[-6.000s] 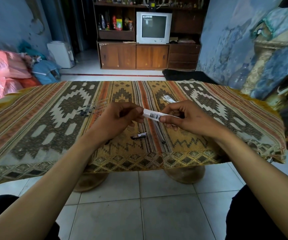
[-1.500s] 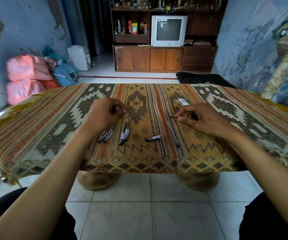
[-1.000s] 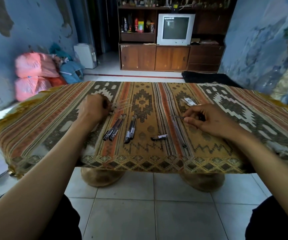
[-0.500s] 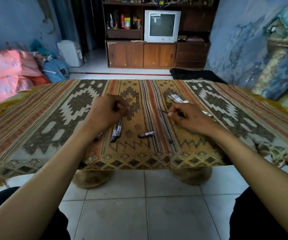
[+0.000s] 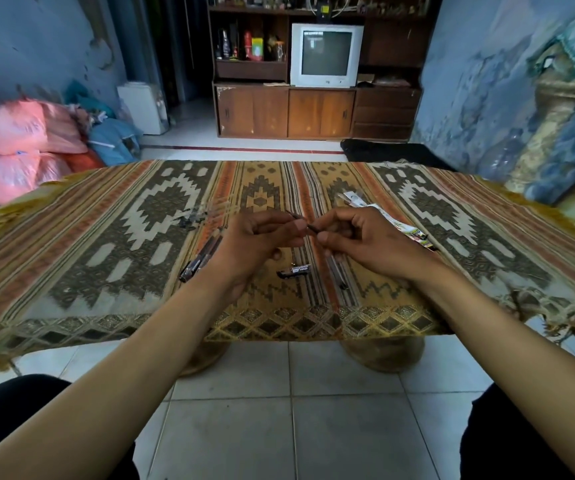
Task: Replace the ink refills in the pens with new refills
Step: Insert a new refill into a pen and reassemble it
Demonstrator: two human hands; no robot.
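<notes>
Both hands hover over the middle of the cloth-covered bench, the left hand just left of the right hand. Dark slim pens lie on the cloth left of the left hand; a short black pen section lies before the hands; torn printed packaging lies right of the right hand

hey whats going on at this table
A person sits at a cloth-covered table, swapping pen refills. Both hands meet above the cloth: the left hand and the right hand each pinch an end of a thin dark refill. Several pens lie by the left wrist, and opened packaging lies to the right.
</notes>
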